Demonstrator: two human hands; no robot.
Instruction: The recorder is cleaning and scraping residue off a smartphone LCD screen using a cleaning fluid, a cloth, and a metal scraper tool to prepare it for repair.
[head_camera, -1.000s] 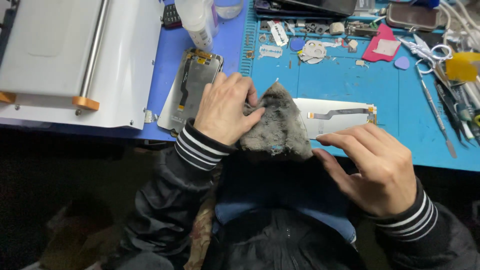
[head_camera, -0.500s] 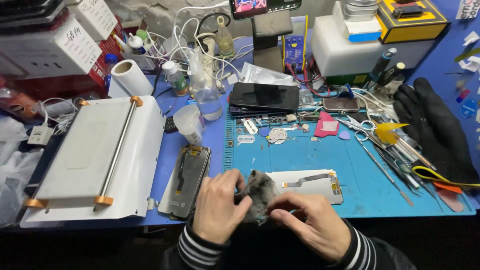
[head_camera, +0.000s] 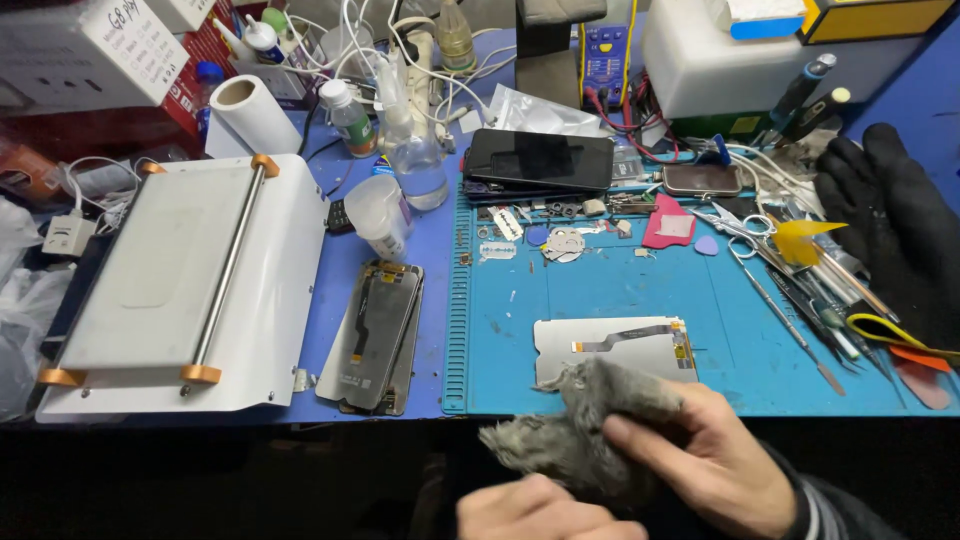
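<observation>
Bench clutter, head view: repair tools and phone parts on a blue mat.

White flat machine (head_camera: 170, 290) with a metal bar and orange end caps sits far left on the bench (head_camera: 440, 235). Just right of it, stacked phone frames (head_camera: 372, 337) lie face down; a plastic cup (head_camera: 380, 215) stands above them, a clear bottle (head_camera: 418, 170) behind. Paper roll (head_camera: 252, 115) at upper left. Blue mat (head_camera: 640, 290) carries a dark phone (head_camera: 538, 159) at its top edge, small loose parts (head_camera: 562, 243), a pink pad (head_camera: 670, 225). Scissors (head_camera: 738, 232), tweezers and drivers (head_camera: 815, 310) lie at right, beside a black glove (head_camera: 895, 225). White tank (head_camera: 735, 60) at rear.
</observation>
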